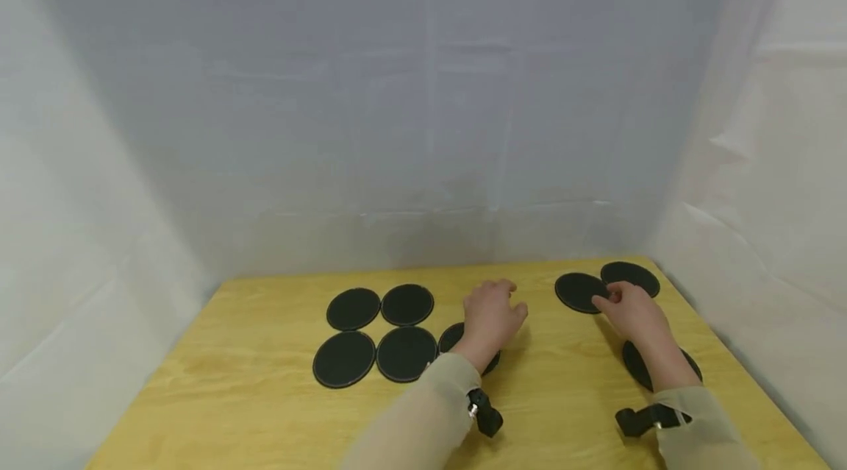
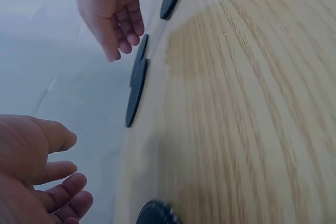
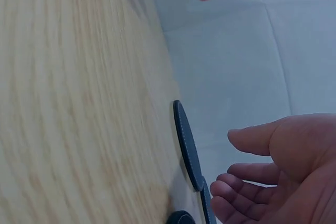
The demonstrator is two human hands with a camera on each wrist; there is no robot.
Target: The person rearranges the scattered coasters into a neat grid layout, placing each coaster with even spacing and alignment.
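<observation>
Black round coasters lie on a yellow wooden table (image 1: 265, 396). Four form a square left of centre, among them one (image 1: 406, 353) at the front right. A fifth coaster (image 1: 452, 336) is half hidden beneath my left wrist. My left hand (image 1: 495, 308) hovers empty, its fingers (image 2: 63, 192) loosely curled. Two coasters sit at the far right, one (image 1: 577, 292) beside another (image 1: 631, 277). My right hand (image 1: 618, 302) hangs right at the nearer one's edge (image 3: 186, 145), fingers (image 3: 231, 192) relaxed and gripping nothing. One more coaster (image 1: 634, 365) lies under my right forearm.
White cloth walls (image 1: 423, 124) close in the table at the back and both sides. The table's right edge (image 1: 741, 367) runs close to my right arm. Black wrist mounts (image 1: 486, 415) sit on both sleeves. Bare wood (image 1: 218, 374) stretches to the left of the coaster square.
</observation>
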